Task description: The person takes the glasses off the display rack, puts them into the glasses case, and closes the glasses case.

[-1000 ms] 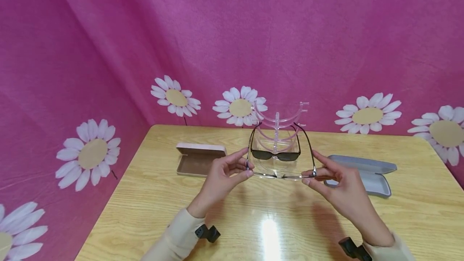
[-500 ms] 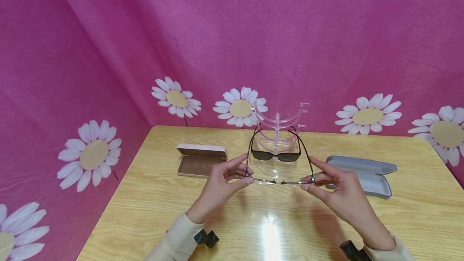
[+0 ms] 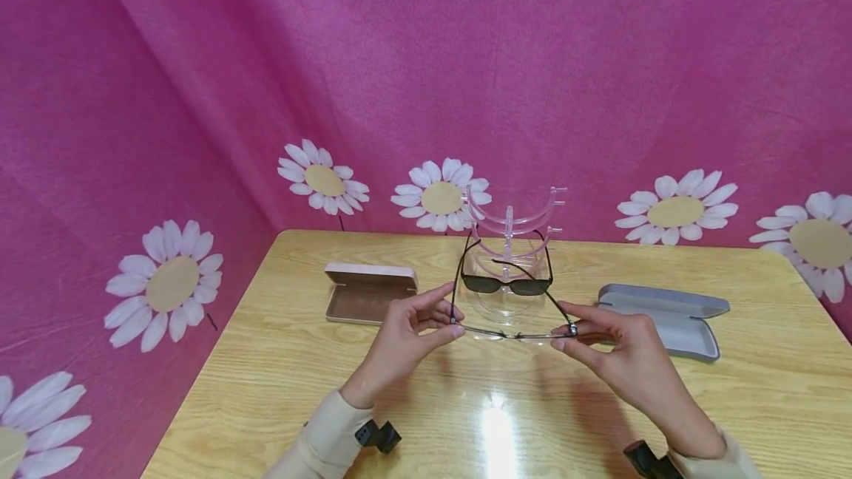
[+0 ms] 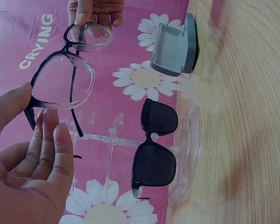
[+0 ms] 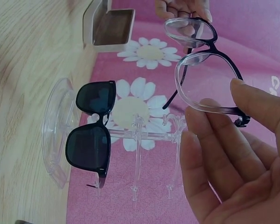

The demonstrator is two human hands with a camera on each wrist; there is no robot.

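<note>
My left hand (image 3: 404, 335) pinches the left corner of a pair of eyeglasses (image 4: 67, 45), black along the top and clear along the lower rims. At the opposite corner my right hand (image 3: 629, 353) pinches the frame between thumb and fingers. The glasses are held above the table, in front of a clear display stand (image 3: 509, 222). Their left temple points back toward the stand; the right temple (image 3: 529, 274) angles inward, partly folded. Dark sunglasses (image 3: 529, 287) sit on a low tier of the stand, lenses facing me.
Behind my left hand lies an open glasses case (image 3: 362, 307), pinkish outside and brown inside. An open grey case (image 3: 692, 336) lies behind my right hand. The wooden table (image 3: 319, 398) meets a pink cloth with daisies at its back and left.
The right temple of the eyeglasses has swung inward from nearly straight back. Both hands have come slightly nearer and lower with the frame. The stand, sunglasses and cases are unmoved.
</note>
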